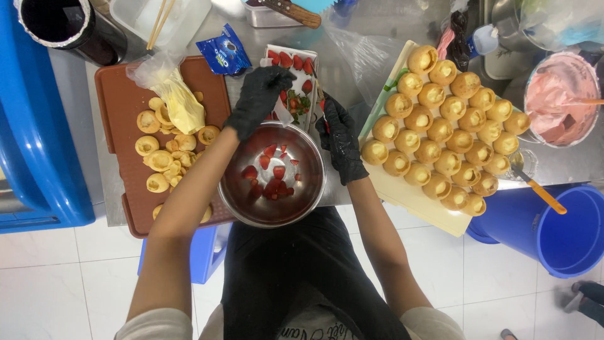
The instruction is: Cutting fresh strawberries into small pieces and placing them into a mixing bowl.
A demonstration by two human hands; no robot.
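A: Where do the hands stand?

B: Both wear black gloves. The left hand (259,101) is curled over the far rim of the steel bowl (234,189), fingers pinched on something small and pale; what exactly it is cannot be told. The right hand (343,141) is closed narrow around a slim tool, probably a knife, with only a little of it showing.

A: And the fruit?

B: Cut strawberry pieces (272,176) lie in the bottom of the bowl. More strawberries sit in the white tray (272,53) just beyond, touching the hands' working spot.

A: What surrounds them?

B: To the left, a brown tray (116,101) with pastry caps and a piping bag (179,101) of yellow cream. To the right, filled pastry shells (440,126) crowd a pale board (412,201) whose corner overhangs the table edge.

A: Risks?

B: The hands are close together, so a slip of the blade could nick the left glove. The bowl sits at the table's near edge and a nudge might tip it. A bump to the overhanging board could spill the shells.
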